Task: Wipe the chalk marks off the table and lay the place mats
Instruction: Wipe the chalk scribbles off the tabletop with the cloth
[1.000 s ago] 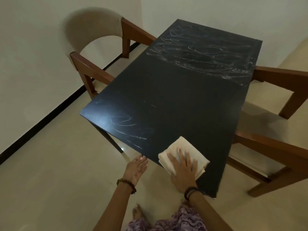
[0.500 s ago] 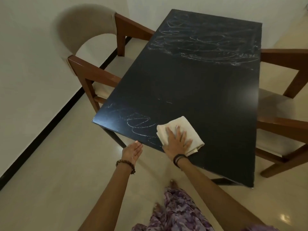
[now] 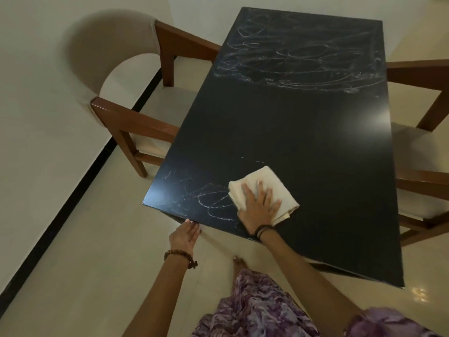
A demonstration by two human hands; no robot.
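Observation:
A black rectangular table (image 3: 303, 132) fills the middle of the view. White chalk scribbles (image 3: 298, 62) cover its far end, and fainter chalk loops (image 3: 201, 198) sit at the near left corner. A folded cream cloth (image 3: 264, 181) lies on the table near the front edge. My right hand (image 3: 257, 207) presses flat on the cloth with fingers spread. My left hand (image 3: 185, 235) rests with straight fingers against the table's front edge, left of the cloth. No place mats are in view.
A wooden armchair with a beige curved back (image 3: 116, 69) stands at the table's left side, close to the wall. Another wooden chair (image 3: 422, 166) with a pale seat stands at the right. Glossy cream floor tiles (image 3: 97, 263) surround the table.
My right hand has slid the cloth from the near right part of the table leftward and slightly away, up to the chalk loops. My left hand has followed along the front edge.

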